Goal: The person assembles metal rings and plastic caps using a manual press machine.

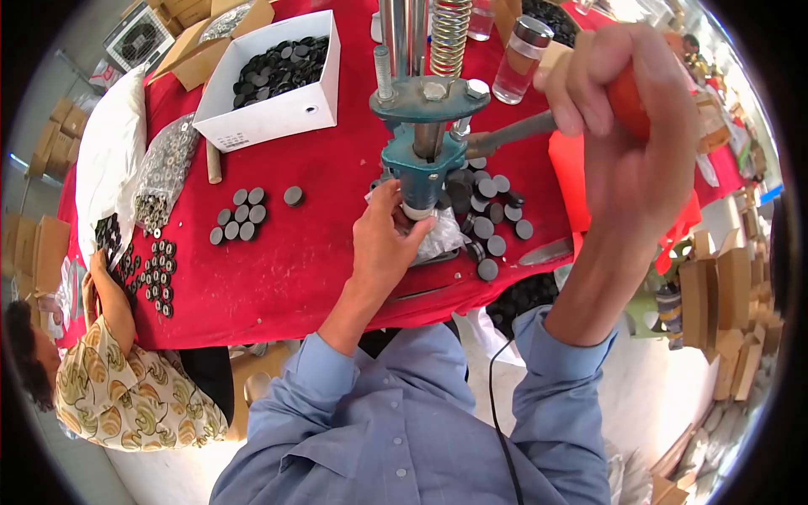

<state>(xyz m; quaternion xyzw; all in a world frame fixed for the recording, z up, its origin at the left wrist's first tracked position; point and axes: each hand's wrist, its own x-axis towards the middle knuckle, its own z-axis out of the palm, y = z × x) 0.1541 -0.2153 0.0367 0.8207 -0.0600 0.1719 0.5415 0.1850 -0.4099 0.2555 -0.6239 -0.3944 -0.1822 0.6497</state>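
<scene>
A teal hand press (425, 168) stands in front of me, with a steel column and a coil spring (450, 38) rising above its flange. My right hand (652, 160) is closed round the red knob (627, 103) at the end of the press's lever (518, 130). Down at the press's lower end, my left hand (379, 240) curls its fingers and thumb about a pale ring (417, 212). Whatever sits between those fingertips is hidden. Black-and-grey round discs (482, 227) lie loose right of the press, beside crumpled clear plastic (442, 242). More discs (244, 216) sit grouped at the left.
A white box (261, 122) of black discs stands at the back left, near a clear bag (168, 160) of metal rings. Another person (126, 362) sits at the left, one hand by small ringed parts (158, 278). A glass jar (522, 63) stands behind the lever on the red cloth (278, 286).
</scene>
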